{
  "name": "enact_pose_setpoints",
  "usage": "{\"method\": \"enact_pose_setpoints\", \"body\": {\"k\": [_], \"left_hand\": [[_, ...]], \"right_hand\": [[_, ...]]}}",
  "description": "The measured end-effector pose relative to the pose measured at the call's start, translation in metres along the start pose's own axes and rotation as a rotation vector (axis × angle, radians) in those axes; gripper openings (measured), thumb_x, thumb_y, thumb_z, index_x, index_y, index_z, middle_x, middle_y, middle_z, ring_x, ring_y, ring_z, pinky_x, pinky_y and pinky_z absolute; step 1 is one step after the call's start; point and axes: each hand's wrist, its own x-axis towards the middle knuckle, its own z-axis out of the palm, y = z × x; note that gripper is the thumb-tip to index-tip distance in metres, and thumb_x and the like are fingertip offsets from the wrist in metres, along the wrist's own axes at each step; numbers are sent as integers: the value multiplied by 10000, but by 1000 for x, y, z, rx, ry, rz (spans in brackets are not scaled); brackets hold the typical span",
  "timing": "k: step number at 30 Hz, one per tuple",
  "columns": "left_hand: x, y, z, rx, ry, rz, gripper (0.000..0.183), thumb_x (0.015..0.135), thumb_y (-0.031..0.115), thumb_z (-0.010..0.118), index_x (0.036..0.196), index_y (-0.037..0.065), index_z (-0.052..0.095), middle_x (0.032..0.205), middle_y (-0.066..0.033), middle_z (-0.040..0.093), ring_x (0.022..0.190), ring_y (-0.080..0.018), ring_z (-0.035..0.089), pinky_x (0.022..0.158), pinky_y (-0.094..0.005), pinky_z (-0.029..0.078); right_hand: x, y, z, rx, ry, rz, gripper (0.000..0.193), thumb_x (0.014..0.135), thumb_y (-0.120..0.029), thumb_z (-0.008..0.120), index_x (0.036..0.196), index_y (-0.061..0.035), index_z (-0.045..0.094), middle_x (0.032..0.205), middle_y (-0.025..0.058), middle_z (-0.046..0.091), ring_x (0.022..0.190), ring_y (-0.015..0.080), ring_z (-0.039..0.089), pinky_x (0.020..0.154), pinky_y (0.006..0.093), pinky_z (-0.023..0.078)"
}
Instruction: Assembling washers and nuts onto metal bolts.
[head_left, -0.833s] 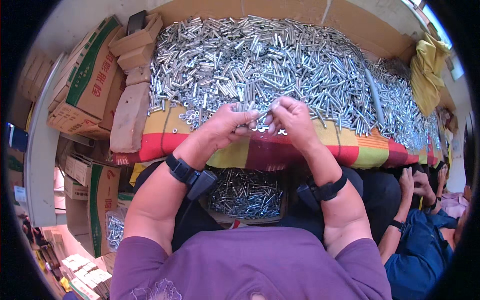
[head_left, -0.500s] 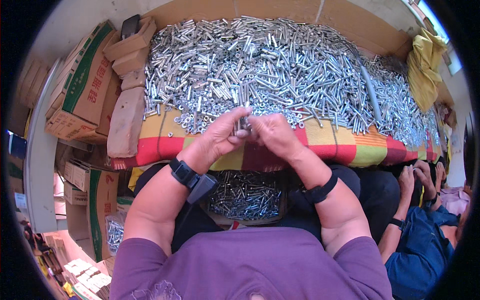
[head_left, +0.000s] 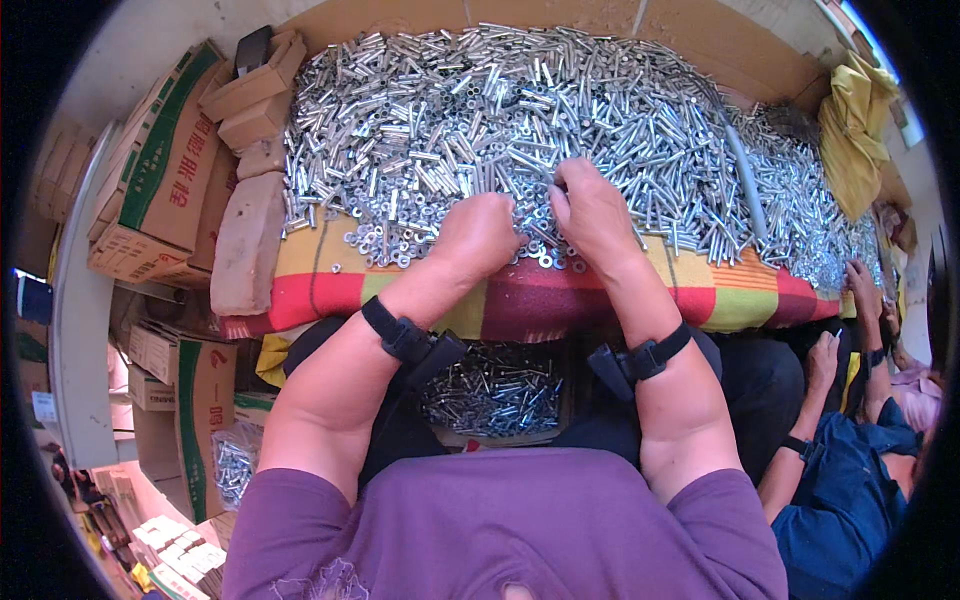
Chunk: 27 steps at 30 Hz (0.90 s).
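A wide heap of silvery metal sleeves and bolts covers the worktop, with loose washers and nuts along its near edge. My left hand rests low over the washers, its fingers curled together and pointing right; whatever lies in them is hidden. To its right, my right hand reaches a little farther into the heap. Its thumb and fingers bend down among the small metal parts, and I cannot make out what is between them. The two hands are apart, with washers and sleeves showing in the gap.
A checkered blanket lies under the heap's near edge. Below it, a box of bolts sits between my legs. Cartons and a brick-like block stand left. A grey tube lies on the heap. A co-worker sits at right.
My hands, together over the blanket's edge before, have separated. The right moved farther into the heap and the left lowered onto the washers. A co-worker's hand has reached up to the heap.
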Motion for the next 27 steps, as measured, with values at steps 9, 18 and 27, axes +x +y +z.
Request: {"method": "enact_pose_setpoints", "body": {"k": [9, 18, 27], "left_hand": [[8, -26, 5, -229, 56, -95, 277, 664, 240, 743, 746, -3, 640, 672, -139, 644, 561, -237, 619, 572, -373, 499], [2, -11, 5, -119, 172, -23, 306, 664, 276, 777, 771, 9, 670, 723, -167, 667, 665, -289, 661, 639, -385, 513], [22, -3, 2, -68, -65, -55, 393, 628, 342, 784, 766, -8, 670, 772, -224, 659, 740, -367, 662, 704, -416, 523]], "right_hand": [[-14, 0, -5, 448, -62, 155, 88, 867, -47, 562, 911, 25, 536, 616, 66, 571, 537, 103, 548, 507, 273, 425], [-22, -6, -9, 695, -71, 281, 155, 879, -24, 528, 1018, 44, 541, 615, 20, 563, 526, 70, 524, 479, 230, 403], [-12, -11, -5, 807, 32, 322, 133, 845, -25, 572, 961, 38, 582, 600, 30, 582, 518, 65, 521, 490, 242, 416]]}}
